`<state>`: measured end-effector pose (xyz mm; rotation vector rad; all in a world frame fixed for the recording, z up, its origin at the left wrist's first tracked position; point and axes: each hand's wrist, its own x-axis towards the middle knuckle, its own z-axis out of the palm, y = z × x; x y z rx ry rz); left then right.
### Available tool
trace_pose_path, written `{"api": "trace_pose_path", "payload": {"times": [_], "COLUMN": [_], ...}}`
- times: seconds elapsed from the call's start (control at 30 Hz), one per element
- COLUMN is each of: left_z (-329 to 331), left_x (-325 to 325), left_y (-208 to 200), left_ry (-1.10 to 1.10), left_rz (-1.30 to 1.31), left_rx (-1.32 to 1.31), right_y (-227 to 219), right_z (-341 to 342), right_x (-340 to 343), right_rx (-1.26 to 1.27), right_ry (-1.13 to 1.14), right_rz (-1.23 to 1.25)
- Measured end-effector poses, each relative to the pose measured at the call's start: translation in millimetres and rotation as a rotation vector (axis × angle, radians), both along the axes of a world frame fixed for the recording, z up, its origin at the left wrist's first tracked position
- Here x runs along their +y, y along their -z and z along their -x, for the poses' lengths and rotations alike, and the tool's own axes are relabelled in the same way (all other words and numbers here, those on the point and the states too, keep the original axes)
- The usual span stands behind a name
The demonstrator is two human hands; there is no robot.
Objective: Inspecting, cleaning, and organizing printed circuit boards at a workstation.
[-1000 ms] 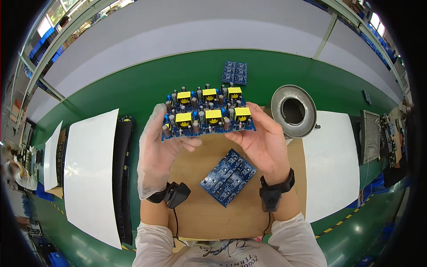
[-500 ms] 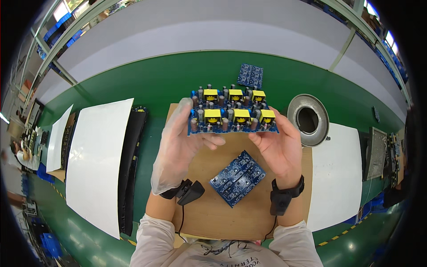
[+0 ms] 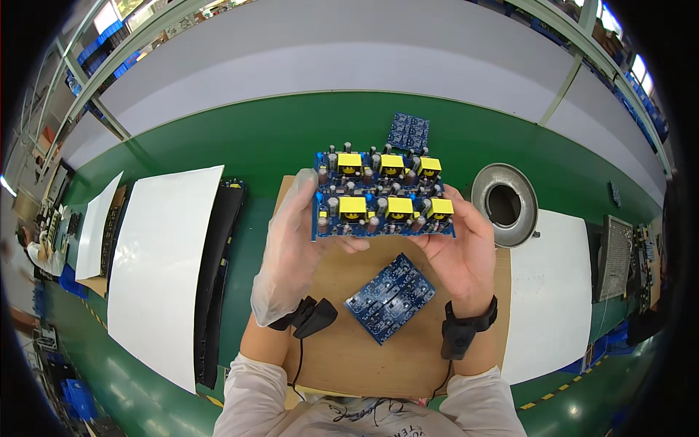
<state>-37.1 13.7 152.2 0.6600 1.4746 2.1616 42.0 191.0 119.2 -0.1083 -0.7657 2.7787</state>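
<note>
Between my two hands I hold up a blue circuit board carrying several yellow transformers, capacitors and other small parts. My left hand, in a thin translucent glove, is closed on its left edge, with fingertips under the board. Bare, my right hand grips the right edge, its thumb along the front. Below the raised board, a second blue circuit board lies at a slant on the brown cardboard sheet; its upper face shows flat traces and solder points. Both wrists wear black strapped devices with cables.
Beyond the held board, another blue board lies on the green table. A round metal dish with a dark centre stands to the right, beside a white sheet. A large white panel over black trays is at the left.
The held board has tipped so its component side faces me more fully, and it sits slightly lower in view. Both hands keep their grip. The board on the cardboard lies as before.
</note>
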Motion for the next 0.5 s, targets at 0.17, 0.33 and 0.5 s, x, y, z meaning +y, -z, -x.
{"api": "trace_pose_path", "payload": {"times": [0.17,0.33,0.5], "left_z": [3,2,3], "left_x": [2,4,3], "left_y": [9,13,14], "left_ry": [-0.072,-0.105,-0.067], "left_rz": [-0.027,-0.003,0.025], "left_rx": [0.044,0.16,0.206], "right_y": [-12,-11,-12], "right_z": [-4,-6,-8], "right_x": [-7,-5,-6], "right_rx": [-0.016,-0.014,-0.023], "right_ry": [0.027,0.022,0.012], "right_rz": [-0.083,-0.094,-0.082]}}
